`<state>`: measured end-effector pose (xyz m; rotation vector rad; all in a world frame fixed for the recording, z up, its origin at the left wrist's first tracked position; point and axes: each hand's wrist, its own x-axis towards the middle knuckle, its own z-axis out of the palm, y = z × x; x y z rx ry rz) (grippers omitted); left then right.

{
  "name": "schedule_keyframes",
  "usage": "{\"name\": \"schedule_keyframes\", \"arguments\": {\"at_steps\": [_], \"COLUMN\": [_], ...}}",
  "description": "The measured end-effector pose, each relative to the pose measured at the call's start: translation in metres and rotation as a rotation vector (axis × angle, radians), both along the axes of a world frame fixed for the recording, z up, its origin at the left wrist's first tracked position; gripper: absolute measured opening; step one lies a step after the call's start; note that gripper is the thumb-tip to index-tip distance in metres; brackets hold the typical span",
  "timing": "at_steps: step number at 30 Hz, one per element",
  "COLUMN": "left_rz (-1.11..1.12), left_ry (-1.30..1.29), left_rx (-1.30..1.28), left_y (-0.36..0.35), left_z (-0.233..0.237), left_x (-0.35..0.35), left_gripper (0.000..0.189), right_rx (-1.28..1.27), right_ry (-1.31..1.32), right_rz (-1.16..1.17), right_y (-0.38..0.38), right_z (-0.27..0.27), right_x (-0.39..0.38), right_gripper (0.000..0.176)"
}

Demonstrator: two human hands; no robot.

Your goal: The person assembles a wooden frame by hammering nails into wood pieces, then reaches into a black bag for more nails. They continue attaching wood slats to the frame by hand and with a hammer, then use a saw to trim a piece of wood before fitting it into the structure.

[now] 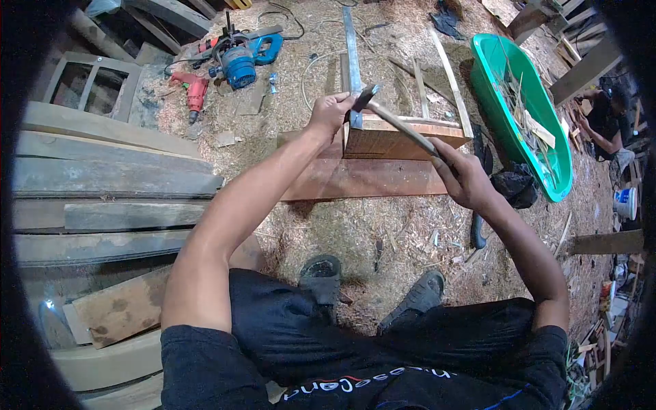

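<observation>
The wooden frame (403,140) sits on a plank (362,179) laid across the sawdust (355,232); stacked boards (102,171) lie to its left, a tub (547,137) to its right, a router (239,61) and a drill (195,92) behind, off to the left

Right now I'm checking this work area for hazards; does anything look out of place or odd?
Yes. The red drill and blue router lie loose in the shavings, cords trailing, beyond the board where the left hand grips a metal bar and the right hand a hammer.
</observation>
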<state>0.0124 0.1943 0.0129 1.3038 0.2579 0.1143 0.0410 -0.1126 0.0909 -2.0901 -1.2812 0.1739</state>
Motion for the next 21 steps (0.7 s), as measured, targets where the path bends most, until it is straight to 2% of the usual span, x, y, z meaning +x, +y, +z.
{"name": "schedule_keyframes", "arguments": {"at_steps": [3,6,10,14,15,18,21], "left_rz": [-0.024,-0.042,-0.038,-0.025,-0.009,0.036,0.009], "left_ry": [-0.031,-0.027,-0.041,-0.035,-0.029,-0.018,-0.075], "left_rx": [0.000,0.027,0.022,0.015,0.011,0.009,-0.020], "left_y": [0.004,0.002,0.001,-0.001,-0.002,-0.002,-0.001], "left_z": [-0.007,0.001,0.001,0.002,0.000,0.001,-0.001], "left_x": [0.005,0.000,0.001,0.001,0.001,0.001,0.004], "left_gripper": [0.028,0.030,0.030,0.028,0.027,0.025,0.025], "right_rx": [-0.076,0.055,-0.174,0.061,0.076,-0.113,0.037], "right_ry": [0.001,-0.039,0.014,-0.030,-0.015,0.023,0.030], "right_rz": [-0.005,-0.080,-0.062,-0.094,-0.090,-0.039,-0.105], "right_y": [-0.001,-0.004,-0.002,-0.003,-0.003,-0.001,-0.001], "right_z": [0.011,0.006,0.005,0.005,0.001,0.002,0.008], "right_x": [0.003,0.001,0.002,-0.001,-0.003,-0.002,-0.007], "right_gripper": [0.037,0.038,0.041,0.038,0.038,0.039,0.037]}}
